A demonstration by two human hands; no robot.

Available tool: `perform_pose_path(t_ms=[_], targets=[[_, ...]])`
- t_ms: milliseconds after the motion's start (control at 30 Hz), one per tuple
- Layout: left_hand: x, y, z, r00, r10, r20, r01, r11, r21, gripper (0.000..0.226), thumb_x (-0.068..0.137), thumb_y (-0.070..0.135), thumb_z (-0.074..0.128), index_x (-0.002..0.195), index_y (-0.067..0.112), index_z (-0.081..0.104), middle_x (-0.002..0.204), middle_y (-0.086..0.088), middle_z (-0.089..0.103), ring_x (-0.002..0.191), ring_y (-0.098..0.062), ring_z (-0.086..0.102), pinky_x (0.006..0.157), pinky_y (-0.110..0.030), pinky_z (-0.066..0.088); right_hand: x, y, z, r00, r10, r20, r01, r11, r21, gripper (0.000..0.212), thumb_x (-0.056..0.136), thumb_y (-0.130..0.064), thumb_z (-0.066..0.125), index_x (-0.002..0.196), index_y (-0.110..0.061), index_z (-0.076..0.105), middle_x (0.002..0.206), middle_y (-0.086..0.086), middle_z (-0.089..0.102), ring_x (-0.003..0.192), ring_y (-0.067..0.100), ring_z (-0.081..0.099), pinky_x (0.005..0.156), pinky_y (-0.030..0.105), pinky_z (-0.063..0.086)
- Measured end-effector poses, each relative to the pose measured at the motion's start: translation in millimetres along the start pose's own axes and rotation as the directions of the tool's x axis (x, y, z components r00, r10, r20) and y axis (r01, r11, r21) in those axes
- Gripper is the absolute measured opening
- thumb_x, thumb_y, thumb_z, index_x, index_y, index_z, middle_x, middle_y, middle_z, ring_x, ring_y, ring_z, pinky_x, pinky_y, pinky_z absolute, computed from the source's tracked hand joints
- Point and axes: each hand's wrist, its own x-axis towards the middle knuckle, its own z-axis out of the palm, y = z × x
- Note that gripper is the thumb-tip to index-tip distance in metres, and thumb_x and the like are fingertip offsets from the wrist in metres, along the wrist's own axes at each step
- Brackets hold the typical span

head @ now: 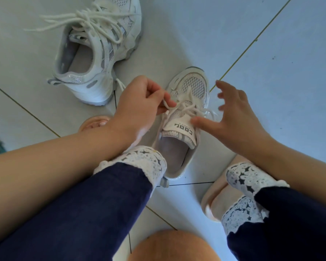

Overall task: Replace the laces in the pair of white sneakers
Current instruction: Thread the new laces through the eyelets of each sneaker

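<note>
A white sneaker (179, 132) stands on the floor between my legs, toe pointing away, its tongue printed with black letters. My left hand (139, 102) pinches a strand of its white lace (188, 108) above the eyelets. My right hand (231, 113) hovers on the sneaker's right side with fingers spread, its thumb touching the tongue. The second white sneaker (94, 53) lies at the upper left, laced, with loose lace ends (62, 21) trailing to the left.
Pale floor tiles (262, 44) with dark and yellowish grout lines surround the shoes. My legs in dark blue trousers with white lace cuffs (145, 162) flank the near sneaker, feet in pink slippers (216, 200). An orange round stool edge (173, 245) shows at the bottom.
</note>
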Motion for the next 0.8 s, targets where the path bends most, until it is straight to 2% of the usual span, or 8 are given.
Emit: perform_pose_path(t_ms=[167,300,467,600,633,700,733,800], targets=[[-0.9,0.0,4.8,0.978,-0.203,-0.049,0.178,0.934,-0.309,0.024,0.097,0.0,0.033,0.077,0.007,0.043,0.061,-0.002,0.06,0.065,-0.013,0.064,0.072,-0.031,0.058,-10.7,8.3,6.2,0.988,0.125,0.092,-0.129,0.991,0.038,0.092,0.068,-0.06,0.063,0.141,-0.017,0.024,0.071,-0.01,0.056,0.066,0.0,0.052,0.053,0.006,0.035],[0.1,1.2,9.0,0.963,-0.269,-0.015,0.236,0.869,-0.434,0.022,0.098,0.0,0.032,0.08,0.005,0.044,0.081,-0.01,0.052,0.067,-0.016,0.064,0.067,-0.029,0.058,-9.5,3.5,15.3,0.977,0.075,0.202,-0.098,0.989,0.109,0.09,0.075,-0.043,0.069,0.144,-0.017,0.016,0.059,-0.013,0.058,0.05,0.002,0.059,0.047,0.007,0.04],[3.3,4.1,2.0,0.975,-0.22,0.031,0.209,0.862,-0.462,0.025,0.096,-0.003,0.031,0.076,0.004,0.043,0.073,-0.011,0.047,0.048,-0.011,0.054,0.068,-0.035,0.059,-1.9,9.2,2.4,0.997,0.013,0.075,-0.019,0.996,0.088,0.08,0.077,-0.015,0.066,0.143,-0.014,0.022,0.054,-0.008,0.062,0.049,-0.007,0.059,0.052,0.002,0.041],[8.9,5.4,-16.7,0.989,-0.009,0.148,0.005,1.0,0.025,0.026,0.092,-0.006,0.035,0.073,0.011,0.042,0.068,-0.006,0.048,0.04,-0.005,0.035,0.048,-0.023,0.044,7.9,16.4,-17.3,0.987,-0.027,-0.159,0.022,0.999,-0.034,0.075,0.077,-0.022,0.068,0.141,-0.015,0.029,0.061,-0.013,0.055,0.058,-0.013,0.051,0.054,-0.001,0.033],[10.0,5.2,-23.4,0.977,0.005,0.213,-0.05,0.977,0.207,0.026,0.091,-0.005,0.038,0.073,0.013,0.044,0.066,-0.004,0.05,0.04,-0.004,0.035,0.047,-0.02,0.038,11.0,18.4,-22.7,0.981,-0.019,-0.191,0.013,0.999,-0.034,0.074,0.078,-0.025,0.069,0.14,-0.016,0.03,0.065,-0.013,0.055,0.061,-0.009,0.051,0.055,0.001,0.033],[11.3,4.0,-35.1,0.945,-0.02,0.326,-0.183,0.795,0.578,0.024,0.089,0.005,0.045,0.071,0.02,0.047,0.061,0.009,0.053,0.045,-0.001,0.04,0.046,-0.01,0.032,15.2,21.8,-29.7,0.978,0.011,-0.21,-0.014,1.0,-0.013,0.073,0.078,-0.029,0.069,0.139,-0.019,0.031,0.072,-0.009,0.058,0.069,0.001,0.052,0.062,0.011,0.033],[11.4,3.9,-38.3,0.931,-0.05,0.362,-0.232,0.686,0.69,0.022,0.089,0.012,0.048,0.071,0.025,0.048,0.063,0.01,0.054,0.05,-0.001,0.044,0.046,-0.007,0.033,16.4,22.5,-31.2,0.979,0.02,-0.204,-0.02,1.0,-0.001,0.072,0.079,-0.031,0.069,0.139,-0.019,0.031,0.074,-0.008,0.059,0.073,0.006,0.054,0.065,0.016,0.034],[8.8,6.6,-34.5,0.906,-0.103,0.41,-0.257,0.637,0.727,0.012,0.087,0.031,0.049,0.075,0.03,0.051,0.067,0.009,0.056,0.055,0.004,0.049,0.045,-0.005,0.033,17.0,20.7,-30.8,0.981,0.019,-0.195,-0.016,1.0,0.018,0.071,0.079,-0.032,0.069,0.138,-0.019,0.032,0.076,-0.007,0.059,0.079,0.011,0.055,0.071,0.02,0.035]])
